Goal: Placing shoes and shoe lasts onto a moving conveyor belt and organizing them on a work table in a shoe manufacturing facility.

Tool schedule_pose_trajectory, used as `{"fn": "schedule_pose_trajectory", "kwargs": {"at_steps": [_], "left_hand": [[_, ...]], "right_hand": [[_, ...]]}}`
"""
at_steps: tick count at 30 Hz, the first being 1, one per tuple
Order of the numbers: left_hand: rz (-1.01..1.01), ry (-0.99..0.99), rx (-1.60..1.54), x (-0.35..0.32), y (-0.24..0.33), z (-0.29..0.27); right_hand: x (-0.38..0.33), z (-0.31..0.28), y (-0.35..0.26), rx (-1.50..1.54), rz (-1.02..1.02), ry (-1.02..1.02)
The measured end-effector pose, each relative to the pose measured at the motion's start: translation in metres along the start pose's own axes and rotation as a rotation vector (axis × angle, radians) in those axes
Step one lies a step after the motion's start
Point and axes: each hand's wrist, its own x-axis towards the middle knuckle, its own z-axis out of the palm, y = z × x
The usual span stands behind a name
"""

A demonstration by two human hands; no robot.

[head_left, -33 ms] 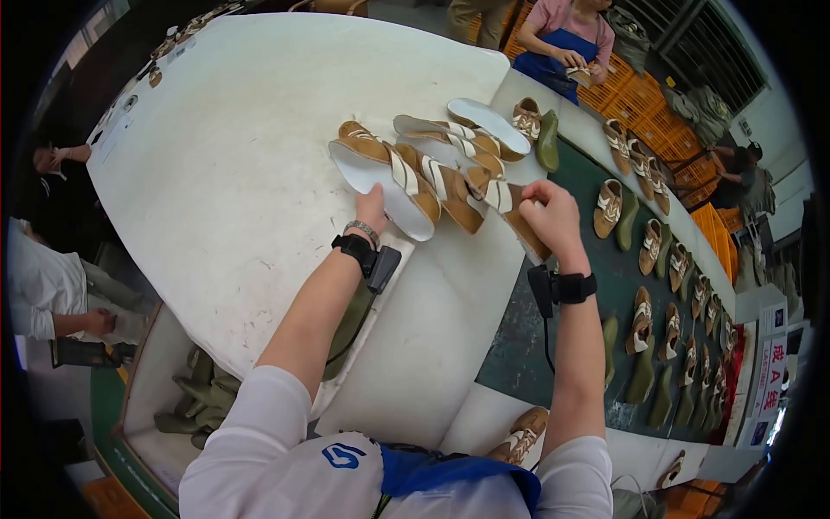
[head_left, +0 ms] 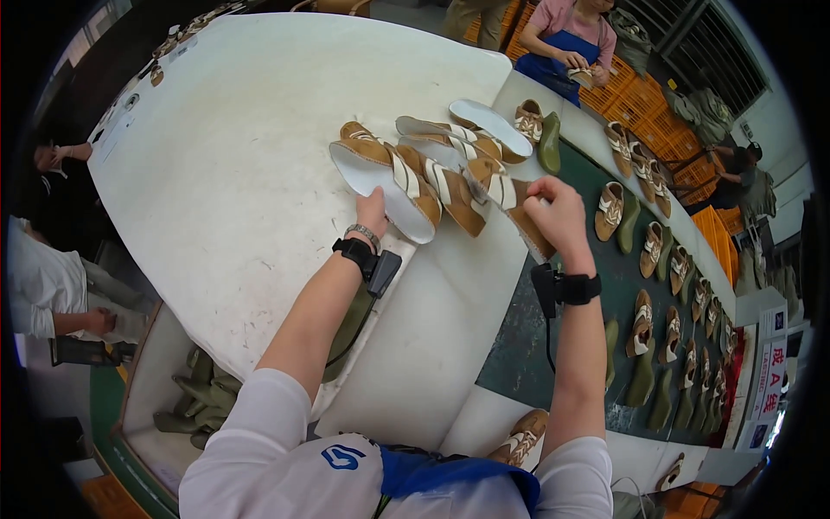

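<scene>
Left hand point(head_left: 372, 210) comes up to a tilted shoe with a white sole point(head_left: 398, 203), thumb side laid against the sole near its lower edge; remaining fingers mostly hidden, so cannot tell whether they pinch the edge. Sole faces the wearer, brown-and-white upper behind it, on the white table point(head_left: 259, 104). Right hand point(head_left: 558, 216) has thumb and bent forefinger pinched on the edge of a brown-and-white shoe point(head_left: 510, 197), which slants down toward the wearer, its far end against the cluster. Between the two held pieces, another brown shoe point(head_left: 451, 195) with white stripes, tilted. Just beyond, a striped shoe point(head_left: 432, 128) on its side and a long white sole point(head_left: 484, 121) turned upward. To the right of these, one laced shoe point(head_left: 529, 119) beside a green last point(head_left: 548, 145). Farther right, a dark green surface point(head_left: 510, 346) bearing rows of laced shoes point(head_left: 641, 324) and green lasts point(head_left: 641, 381). Near the wearer's blue apron point(head_left: 458, 471), a single shoe point(head_left: 523, 435). Lower left, a heap of green lasts point(head_left: 203, 394) in a pale bin. Upper right, a co-worker point(head_left: 566, 39) in pink and blue, both hands at a small shoe piece, orange crates point(head_left: 635, 97) alongside.
</scene>
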Motion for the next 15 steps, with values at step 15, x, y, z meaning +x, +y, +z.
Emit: {"fn": "schedule_pose_trajectory", "kwargs": {"at_steps": [15], "left_hand": [[-0.123, -0.133, 0.668, -0.081, 0.076, -0.04]], "right_hand": [[-0.023, 0.077, 0.038, -0.291, -0.384, -0.017]]}}
